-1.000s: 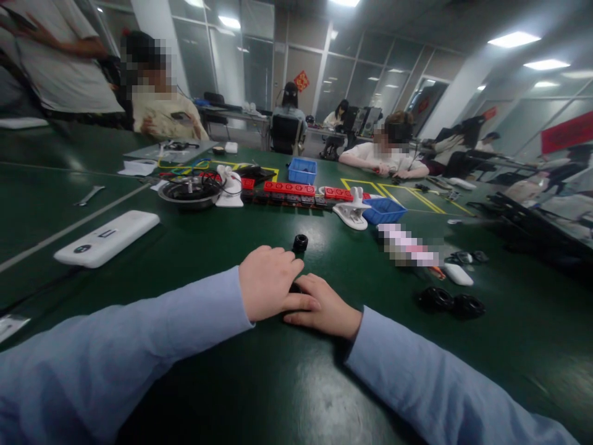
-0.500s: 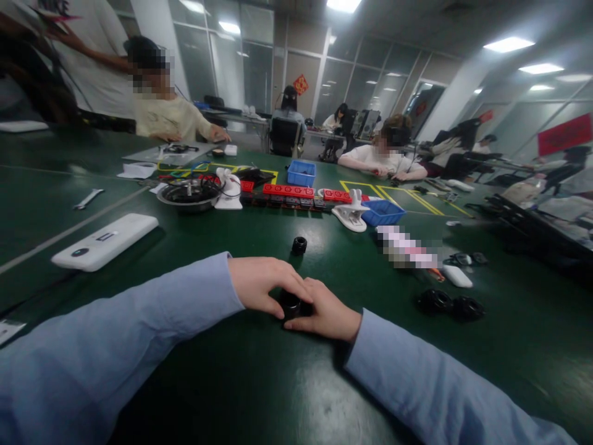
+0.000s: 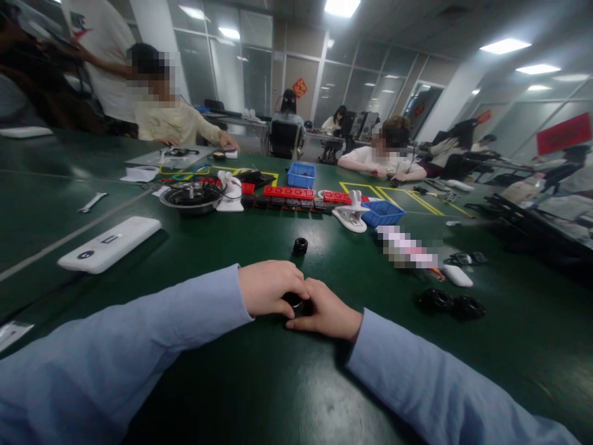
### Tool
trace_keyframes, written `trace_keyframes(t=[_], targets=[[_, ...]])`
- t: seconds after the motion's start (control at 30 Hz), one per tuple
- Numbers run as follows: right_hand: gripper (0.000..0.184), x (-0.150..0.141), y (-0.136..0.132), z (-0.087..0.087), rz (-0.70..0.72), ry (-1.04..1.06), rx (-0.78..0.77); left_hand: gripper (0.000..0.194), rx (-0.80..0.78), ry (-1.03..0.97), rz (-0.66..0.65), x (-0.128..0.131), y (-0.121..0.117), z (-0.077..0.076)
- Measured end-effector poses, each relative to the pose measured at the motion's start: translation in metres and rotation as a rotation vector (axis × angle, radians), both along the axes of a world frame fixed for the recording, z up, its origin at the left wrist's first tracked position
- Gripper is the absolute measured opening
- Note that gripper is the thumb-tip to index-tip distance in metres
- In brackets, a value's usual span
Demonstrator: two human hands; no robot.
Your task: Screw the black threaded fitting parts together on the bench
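Black part (image 3: 295, 304), low and round, is on the green table (image 3: 222, 383), between the two hands, and mostly covered by them. The left hand (image 3: 271, 287) bends over it, thumb and fingers slightly apart and closed around its side. The right hand (image 3: 327, 310) has it from the other side, thumb and forefinger open only by the width of the part; the fingertips of both hands meet at its far edge.

For writing, a white shirt (image 3: 99, 55) on a standing person has "NIKE" above a red swoosh. The white device (image 3: 110, 245) carries a dark mark and a round dark spot, but no word that I can read. The red diamond sign (image 3: 299, 88) and the red banner (image 3: 564, 133) have writing too small or too blurred to read.

Compared with half a second before, the fingers of the left hand are more curled, and less of the part is seen. The right hand is almost the same. Across the table, the seated person (image 3: 171, 123) now has one hand at the small white box (image 3: 230, 154); before, this hand was a little behind it.

The small black ring (image 3: 300, 246) stands just beyond the hands, and two larger black rings (image 3: 436, 300) are to the right.
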State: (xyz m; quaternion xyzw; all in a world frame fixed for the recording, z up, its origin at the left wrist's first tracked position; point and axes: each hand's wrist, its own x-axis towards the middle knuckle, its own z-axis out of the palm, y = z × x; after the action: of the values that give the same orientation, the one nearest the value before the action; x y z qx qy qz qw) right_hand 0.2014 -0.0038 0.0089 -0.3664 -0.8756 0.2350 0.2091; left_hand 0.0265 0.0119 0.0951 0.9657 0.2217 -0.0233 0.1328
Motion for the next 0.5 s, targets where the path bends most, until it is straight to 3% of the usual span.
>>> trace_keyframes(t=[0.23,0.5], targets=[[0.045,0.000,0.001,0.000,0.020,0.006,0.002,0.025,0.138,0.081,0.195,0.006,-0.012,0.000],[0.040,-0.002,-0.001,0.004,0.005,-0.023,-0.013,0.040,0.264,0.162,0.357,0.018,-0.026,-0.003]])
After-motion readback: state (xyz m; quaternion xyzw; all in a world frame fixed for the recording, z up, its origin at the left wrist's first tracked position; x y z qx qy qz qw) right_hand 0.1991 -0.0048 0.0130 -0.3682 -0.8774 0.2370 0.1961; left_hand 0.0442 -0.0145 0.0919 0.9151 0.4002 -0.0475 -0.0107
